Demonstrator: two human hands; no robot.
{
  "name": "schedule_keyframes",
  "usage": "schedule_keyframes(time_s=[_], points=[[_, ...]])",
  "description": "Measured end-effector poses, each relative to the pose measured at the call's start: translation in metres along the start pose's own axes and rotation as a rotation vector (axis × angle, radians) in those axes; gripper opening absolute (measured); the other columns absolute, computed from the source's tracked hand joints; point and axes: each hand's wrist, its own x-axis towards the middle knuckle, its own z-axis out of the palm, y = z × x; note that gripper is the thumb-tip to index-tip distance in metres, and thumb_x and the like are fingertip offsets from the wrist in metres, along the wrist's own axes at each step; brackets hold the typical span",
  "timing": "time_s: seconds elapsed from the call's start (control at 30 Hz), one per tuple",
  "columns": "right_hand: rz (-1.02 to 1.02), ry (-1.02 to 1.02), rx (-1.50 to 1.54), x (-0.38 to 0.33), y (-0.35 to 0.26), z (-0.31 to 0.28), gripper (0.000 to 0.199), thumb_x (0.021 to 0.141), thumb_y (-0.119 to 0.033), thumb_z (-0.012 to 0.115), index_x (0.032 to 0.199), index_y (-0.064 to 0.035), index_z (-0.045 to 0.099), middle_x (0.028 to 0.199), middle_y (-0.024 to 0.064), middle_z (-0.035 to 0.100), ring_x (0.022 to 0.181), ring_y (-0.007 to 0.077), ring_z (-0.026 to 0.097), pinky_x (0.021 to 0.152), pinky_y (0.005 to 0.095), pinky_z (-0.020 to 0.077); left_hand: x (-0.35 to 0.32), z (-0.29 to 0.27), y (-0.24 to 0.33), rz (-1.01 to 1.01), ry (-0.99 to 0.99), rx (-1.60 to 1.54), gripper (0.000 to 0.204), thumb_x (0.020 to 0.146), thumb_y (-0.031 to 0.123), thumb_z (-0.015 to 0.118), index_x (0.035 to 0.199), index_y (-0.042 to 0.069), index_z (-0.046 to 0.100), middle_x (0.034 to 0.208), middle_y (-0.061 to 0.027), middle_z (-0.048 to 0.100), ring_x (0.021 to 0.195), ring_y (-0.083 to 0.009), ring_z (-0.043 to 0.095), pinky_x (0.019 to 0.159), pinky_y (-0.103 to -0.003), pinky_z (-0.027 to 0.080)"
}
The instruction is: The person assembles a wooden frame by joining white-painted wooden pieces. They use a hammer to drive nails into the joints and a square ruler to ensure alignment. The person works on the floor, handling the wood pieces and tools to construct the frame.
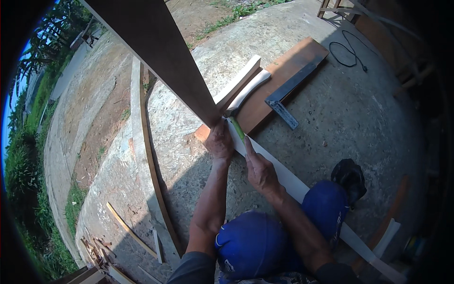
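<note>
My left hand (220, 140) is closed at the lower end of a long wooden beam (161, 52), which rises toward the upper left with its dark side toward me. A pale wooden board (288, 177) meets it there and runs back past my right knee. In my right hand (261, 173) is a slim green tool (237, 128), its tip touching or very near the joint of the two pieces. The tool's exact kind does not show. My left fingertips are partly hidden behind the wood.
Beyond my hands, a brown plank (283, 71) lies on the concrete, with a metal try square (295, 87) on it and pale wood pieces (248, 92) beside. A black cable (350, 52) lies far right. Long strips (151, 161) and offcuts (97, 253) lie left.
</note>
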Motion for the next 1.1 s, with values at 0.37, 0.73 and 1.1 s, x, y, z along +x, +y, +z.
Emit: schedule_keyframes(time_s=[0.37,0.73,1.1], points=[[-0.036,-0.016,-0.089,0.002,0.0,-0.003,0.06,0.098,-0.004,0.051,0.156,-0.0073,0.033,0.083,0.0281,0.064,0.08,0.0445,0.068,0.067,0.0497,0.0533,-0.002,0.003,-0.004,0.022,0.035,0.018,0.022,0.091,0.027,0.067,0.111,0.018,0.073,0.101,-0.0124,0.074,0.085,-0.0339,0.072,0.069,-0.044,0.056],[-0.169,0.097,-0.121,0.003,-0.001,-0.005,0.068,0.099,-0.008,0.052,0.16,-0.0108,0.023,0.075,0.0228,0.062,0.069,0.0413,0.067,0.062,0.0508,0.0528,-0.015,-0.01,0.007,-0.055,0.066,-0.131,0.032,0.09,0.023,0.072,0.117,0.009,0.063,0.084,-0.0131,0.066,0.074,-0.0319,0.067,0.064,-0.042,0.051],[-0.2,0.124,-0.065,-0.003,-0.01,-0.006,0.068,0.097,0.0,0.051,0.159,-0.005,0.023,0.1,0.032,0.068,0.089,0.0462,0.07,0.069,0.0467,0.0575,-0.033,-0.023,0.013,-0.42,-0.031,-0.253,0.045,0.088,0.038,0.077,0.097,0.0,0.055,0.077,-0.0181,0.065,0.071,-0.03,0.065,0.065,-0.043,0.05]])
